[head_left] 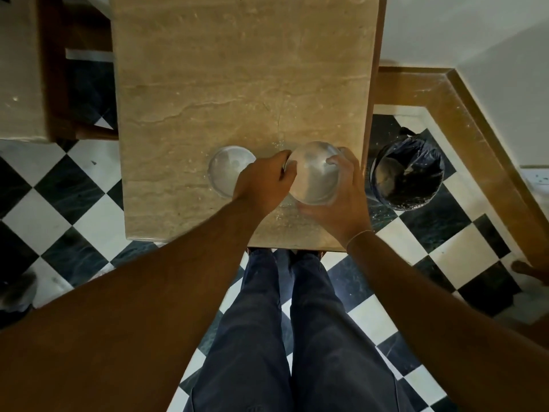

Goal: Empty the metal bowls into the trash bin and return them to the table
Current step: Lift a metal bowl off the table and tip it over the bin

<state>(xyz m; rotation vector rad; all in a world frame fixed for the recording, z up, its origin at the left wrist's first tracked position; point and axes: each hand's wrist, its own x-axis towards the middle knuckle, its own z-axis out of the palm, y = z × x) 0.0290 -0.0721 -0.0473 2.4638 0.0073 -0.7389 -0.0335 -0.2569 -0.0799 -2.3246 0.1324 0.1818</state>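
Observation:
Two shiny metal bowls are at the near end of a beige stone table (208,84). The right bowl (312,176) is gripped from both sides: my left hand (264,185) holds its left rim and my right hand (341,200) wraps its right and near side. It seems slightly lifted or tilted; I cannot tell if it touches the table. The left bowl (227,168) rests on the table, partly hidden by my left hand. A trash bin (407,173) lined with a dark bag stands on the floor just right of the table.
The floor is black and white checkered tile (59,209). A brown raised border (463,120) runs along the white wall behind the bin. A dark wooden chair (74,84) stands left of the table. My legs in dark trousers are at the table's near edge.

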